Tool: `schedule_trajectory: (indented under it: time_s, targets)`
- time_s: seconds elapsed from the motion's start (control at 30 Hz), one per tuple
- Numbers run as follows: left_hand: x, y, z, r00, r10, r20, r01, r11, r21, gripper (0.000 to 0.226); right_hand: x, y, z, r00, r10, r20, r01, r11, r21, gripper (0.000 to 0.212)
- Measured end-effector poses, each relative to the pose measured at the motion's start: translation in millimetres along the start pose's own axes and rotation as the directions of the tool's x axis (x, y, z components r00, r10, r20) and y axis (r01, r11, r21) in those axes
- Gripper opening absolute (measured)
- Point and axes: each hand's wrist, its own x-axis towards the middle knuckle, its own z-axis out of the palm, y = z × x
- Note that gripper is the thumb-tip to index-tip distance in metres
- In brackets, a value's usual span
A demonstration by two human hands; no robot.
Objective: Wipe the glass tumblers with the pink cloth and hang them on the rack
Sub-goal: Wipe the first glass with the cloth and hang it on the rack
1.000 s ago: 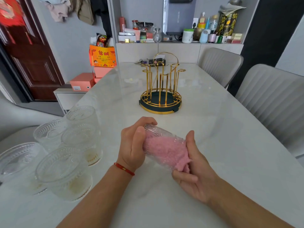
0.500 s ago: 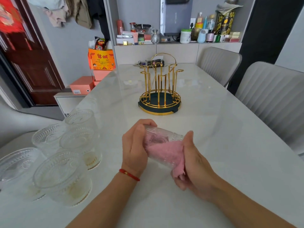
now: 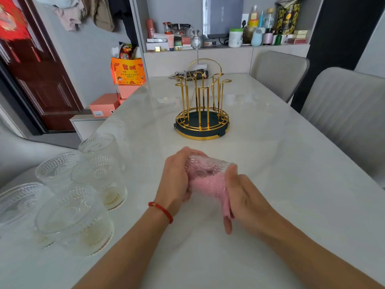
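A clear embossed glass tumbler [image 3: 205, 168] lies on its side above the white table [image 3: 281, 184]. My left hand [image 3: 177, 180] grips its base end. The pink cloth [image 3: 210, 185] is stuffed inside the tumbler, and a tail of it hangs out at the mouth. My right hand [image 3: 242, 202] holds that cloth at the mouth, fingers tucked in behind it. The gold wire rack [image 3: 201, 109] on its dark round base stands beyond my hands, with no glass on its pegs. Several more embossed tumblers [image 3: 83, 184] stand upright at the left of the table.
Two grey padded chairs [image 3: 343, 113] line the table's right side. A pouch and keys [image 3: 196, 74] lie at the far end of the table. Orange boxes [image 3: 104, 105] sit on a low cabinet at the left. A cluttered shelf [image 3: 229, 38] runs along the back wall.
My right hand has twisted at the tumbler's mouth, turning the cloth inside, and more pink cloth hangs out below. The tumbler's open end has tipped slightly upward. My left hand keeps its hold.
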Motion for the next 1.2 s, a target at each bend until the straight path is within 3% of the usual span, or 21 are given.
schedule_trajectory:
  time_s: [0.07,0.1,0.17,0.2,0.27,0.33,0.37,0.43,0.47,0.53,0.6,0.63,0.7,0.77,0.83,0.9,0.97,1.03,1.1,1.17,1.2]
  targets:
    - [-1.0,-4.4,-0.3,0.956,0.277,-0.096,-0.271,0.96,0.074,0.04,1.0,0.1,1.2,0.975,0.219,0.023,-0.214,0.915,0.341,0.089]
    - [-0.4,-8.0,-3.9,0.895,0.435,-0.1,-0.423,0.897,0.126,0.041,-0.9,-4.7,1.6,0.954,0.279,0.108,-0.291,0.787,0.544,0.087]
    - [3.2,-15.1,-13.5,0.771,0.637,-0.014,-0.626,0.761,0.169,0.047,-1.4,-7.1,3.4,0.94,0.239,0.242,-0.335,0.536,0.774,0.083]
    - [3.5,-14.9,-15.7,0.743,0.668,0.036,-0.664,0.729,0.17,0.051,-2.1,-7.3,1.8,0.94,0.207,0.27,-0.339,0.495,0.8,0.082]
    - [-0.1,-7.0,-13.2,0.816,0.571,0.091,-0.578,0.811,0.094,0.053,-0.4,-7.8,-5.5,0.95,0.19,0.249,-0.312,0.652,0.691,0.095]
    - [-1.1,-1.9,-12.3,0.96,0.219,0.174,-0.218,0.976,-0.027,0.056,4.4,-2.8,-14.0,0.988,0.104,0.112,-0.14,0.912,0.385,0.11]
    - [-1.8,-0.5,-13.5,0.972,0.021,0.234,-0.012,0.999,-0.04,0.058,5.6,-1.8,-15.8,0.998,-0.003,0.064,-0.01,0.979,0.203,0.109]
    - [-1.5,-0.4,-13.0,0.951,-0.227,0.209,0.222,0.974,0.047,0.058,3.2,0.1,-12.7,0.988,-0.139,0.06,0.143,0.988,-0.056,0.095]
    - [-1.7,0.7,-9.1,0.962,-0.243,0.122,0.234,0.968,0.086,0.053,1.6,3.0,-10.1,0.989,-0.124,0.078,0.132,0.986,-0.101,0.096]
    - [-1.5,0.1,0.5,0.994,-0.092,-0.062,0.098,0.989,0.109,0.038,-1.2,2.1,-2.5,0.998,-0.05,0.037,0.053,0.996,-0.069,0.097]
    - [-2.6,-3.4,4.8,0.966,0.214,-0.145,-0.192,0.97,0.151,0.034,3.1,5.7,-3.1,0.998,0.06,-0.02,-0.058,0.991,0.122,0.09]
    - [-3.7,-6.5,2.6,0.91,0.387,-0.153,-0.353,0.912,0.208,0.035,2.9,3.6,-3.8,0.984,0.178,0.028,-0.177,0.927,0.331,0.088]
    - [-2.4,-12.2,-6.2,0.77,0.631,-0.099,-0.58,0.756,0.303,0.038,3.3,-3.8,-6.1,0.94,0.235,0.248,-0.342,0.644,0.684,0.086]
    - [-3.0,-13.0,-10.5,0.684,0.729,-0.02,-0.675,0.642,0.364,0.043,4.1,-2.1,-10.3,0.933,0.165,0.32,-0.354,0.578,0.735,0.088]
    - [-7.1,-8.0,-6.8,0.782,0.623,0.014,-0.605,0.755,0.253,0.045,4.8,-3.2,-18.8,0.948,0.17,0.268,-0.295,0.787,0.542,0.101]
    - [-10.0,-2.2,-4.5,0.965,0.233,0.118,-0.237,0.971,0.019,0.048,3.9,-5.5,-25.8,0.99,0.058,0.13,-0.08,0.983,0.167,0.12]
    - [-9.2,1.2,-7.0,0.969,-0.12,0.215,0.122,0.993,0.005,0.058,-0.3,-8.9,-23.3,0.987,-0.145,0.072,0.154,0.98,-0.128,0.112]
    - [-7.6,5.5,-5.6,0.961,-0.264,0.082,0.262,0.965,0.034,0.056,-6.6,-8.1,-13.1,0.979,-0.185,0.085,0.198,0.964,-0.179,0.094]
    - [-7.8,5.4,1.4,0.978,-0.193,-0.083,0.197,0.98,0.04,0.045,-7.1,-7.7,-3.5,0.996,-0.084,0.027,0.086,0.991,-0.107,0.098]
    - [-11.3,0.3,5.5,0.984,0.087,-0.155,-0.067,0.989,0.128,0.037,1.1,0.3,-3.6,0.982,0.19,-0.026,-0.182,0.968,0.172,0.1]
    - [-13.4,-2.6,5.3,0.95,0.273,-0.153,-0.242,0.951,0.192,0.036,2.7,2.1,-6.5,0.949,0.31,0.051,-0.306,0.878,0.369,0.095]
